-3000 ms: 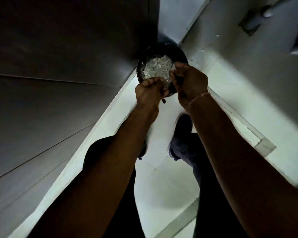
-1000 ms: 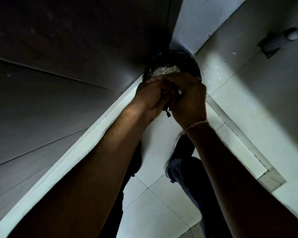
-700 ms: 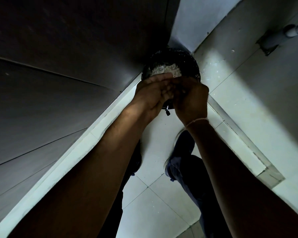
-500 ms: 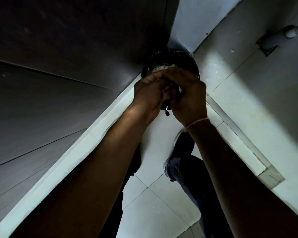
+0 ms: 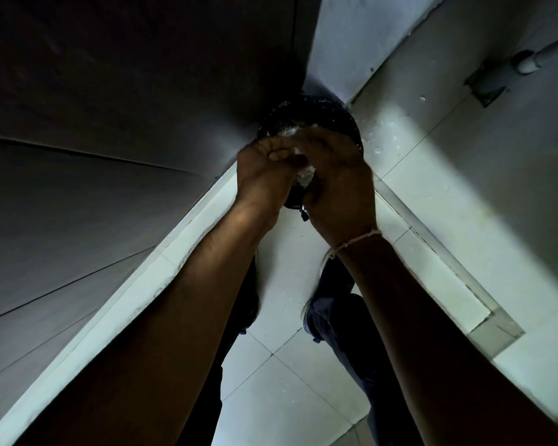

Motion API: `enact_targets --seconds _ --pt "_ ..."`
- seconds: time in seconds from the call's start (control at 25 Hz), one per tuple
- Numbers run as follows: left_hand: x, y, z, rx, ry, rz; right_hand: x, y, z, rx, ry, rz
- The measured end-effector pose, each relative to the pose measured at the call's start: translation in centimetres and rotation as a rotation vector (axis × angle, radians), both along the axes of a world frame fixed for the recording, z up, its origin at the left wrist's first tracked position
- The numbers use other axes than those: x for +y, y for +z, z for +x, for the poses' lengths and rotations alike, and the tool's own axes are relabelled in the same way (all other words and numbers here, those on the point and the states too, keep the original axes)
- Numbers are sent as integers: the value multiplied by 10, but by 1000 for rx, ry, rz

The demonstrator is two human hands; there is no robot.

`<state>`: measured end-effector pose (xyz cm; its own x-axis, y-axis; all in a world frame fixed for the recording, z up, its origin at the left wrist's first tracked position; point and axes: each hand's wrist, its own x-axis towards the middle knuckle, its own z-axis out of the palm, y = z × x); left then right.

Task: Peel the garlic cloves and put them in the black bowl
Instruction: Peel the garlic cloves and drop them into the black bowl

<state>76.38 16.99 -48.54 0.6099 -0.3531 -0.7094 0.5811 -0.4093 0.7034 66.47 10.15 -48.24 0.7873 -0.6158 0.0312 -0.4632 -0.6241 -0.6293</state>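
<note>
A black bowl point(image 5: 322, 115) sits on the floor in the corner where a dark panel meets the wall. Pale garlic and papery skins point(image 5: 285, 132) fill it, mostly hidden behind my hands. Over the bowl's near side, my left hand point(image 5: 264, 175) and my right hand point(image 5: 339, 185) are pressed together. Their curled fingers pinch a small white garlic clove point(image 5: 300, 151) between the fingertips. The clove is largely covered by my fingers.
A dark panel point(image 5: 110, 156) rises along the left. Pale floor tiles point(image 5: 303, 397) lie below, with white garlic skin flecks point(image 5: 387, 136) scattered right of the bowl. My two shoes point(image 5: 326, 284) stand under my forearms. A grey pipe point(image 5: 529, 56) runs at the upper right.
Both hands have drawn together over the bowl, from fingertips apart three seconds ago to pressed close now. Over the last second they work the clove in nearly the same place.
</note>
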Motion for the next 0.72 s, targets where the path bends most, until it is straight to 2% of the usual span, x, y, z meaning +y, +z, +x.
enact_targets --seconds 0.08,0.16,0.24,0.32,0.4,0.48,0.6,0.64,0.72 --pt "-3 1 4 27 32 -3 -7 -4 0 64 31 135" --pt "-5 6 4 130 88 -62 -8 -4 1 47 -80 79" --pt "-9 12 5 205 101 -95 -6 -3 5 -53 -53 14" --pt "-10 16 8 294 135 -132 -8 -3 8 -50 -17 158" --pt "-11 22 9 450 226 -225 -20 -1 6 -72 -186 236" --pt "-12 25 8 520 255 -260 -21 3 1 -142 -308 183" --pt "-13 26 3 390 196 -162 -13 11 8 -224 -86 206" --pt "-14 29 1 334 152 -150 -14 10 10 -221 -88 256" --pt "-13 39 -4 247 76 -179 -23 7 12 -242 -247 300"
